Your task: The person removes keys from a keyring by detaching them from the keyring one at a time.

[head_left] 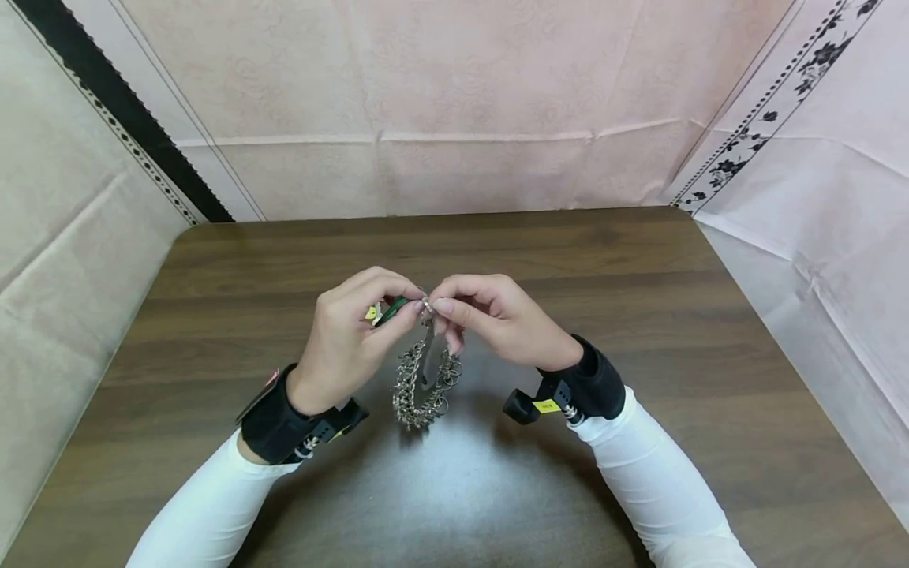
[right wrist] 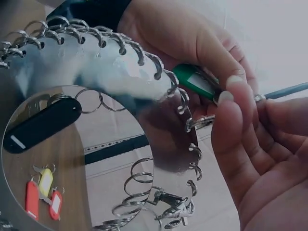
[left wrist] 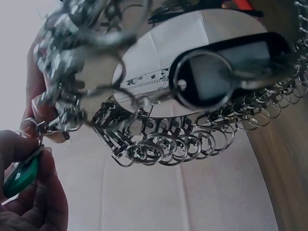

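My left hand (head_left: pixel 351 331) pinches a green key tag (right wrist: pixel 196 81) between thumb and fingers. Fingertip to fingertip with it, my right hand (head_left: pixel 497 315) pinches a small metal key ring (left wrist: pixel 41 127) at the tag's end. From this spot hangs a large flat metal hoop (right wrist: pixel 72 67), strung along its edge with many small split rings (left wrist: pixel 163 147). A black key tag (right wrist: pixel 43 126) with a pale label dangles by the hoop's opening. The fingertips partly hide the join between tag and ring.
Two red key tags (right wrist: pixel 32 199) and a yellow key tag (right wrist: pixel 45 182) with keys show through the hoop against the wood, largely behind my left hand in the head view. A brown wooden table (head_left: pixel 639 473) lies below, with pale cloth walls (head_left: pixel 461 79) around it.
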Tool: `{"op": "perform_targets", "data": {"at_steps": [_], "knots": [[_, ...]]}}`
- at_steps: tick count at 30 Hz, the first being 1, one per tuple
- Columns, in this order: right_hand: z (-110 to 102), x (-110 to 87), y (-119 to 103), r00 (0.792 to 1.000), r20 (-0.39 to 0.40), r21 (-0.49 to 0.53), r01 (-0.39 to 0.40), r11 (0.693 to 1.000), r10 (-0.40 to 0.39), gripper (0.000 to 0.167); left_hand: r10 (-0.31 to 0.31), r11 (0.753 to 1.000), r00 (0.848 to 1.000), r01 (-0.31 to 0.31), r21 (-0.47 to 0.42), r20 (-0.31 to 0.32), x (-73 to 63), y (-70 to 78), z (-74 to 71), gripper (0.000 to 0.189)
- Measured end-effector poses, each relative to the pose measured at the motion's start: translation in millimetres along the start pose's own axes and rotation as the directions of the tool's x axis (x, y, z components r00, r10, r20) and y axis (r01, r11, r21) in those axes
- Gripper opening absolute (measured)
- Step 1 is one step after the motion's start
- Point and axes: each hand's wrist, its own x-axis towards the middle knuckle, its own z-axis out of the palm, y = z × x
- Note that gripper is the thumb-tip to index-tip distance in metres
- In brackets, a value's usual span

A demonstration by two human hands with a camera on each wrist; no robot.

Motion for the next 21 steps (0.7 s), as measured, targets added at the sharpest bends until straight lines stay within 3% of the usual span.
{"op": "perform_targets", "data": {"at_steps": [6, 14, 21], "knots": [[0.9, 1.7, -2.6, 0.998, 0.034, 0.055, -0.045, 0.997, 0.043, 0.02, -0.025, 1.0, 1.0, 0.025, 0.005, -0.011, -0.2, 0.8, -1.4, 0.012], [2.4, 3.5, -1.5, 0.999, 0.031, 0.117, -0.017, 0.993, 0.013, 0.02, -0.037, 0.999, 0.998, 0.037, 0.003, -0.047, 0.6, 2.2, -0.3, 0.003], [2.0, 2.8, 0.1, 1.0, -0.002, 0.113, -0.005, 0.994, 0.005, 0.018, 0.006, 1.0, 0.998, -0.006, -0.003, -0.055, 2.3, 1.2, -0.3, 0.009]]}}
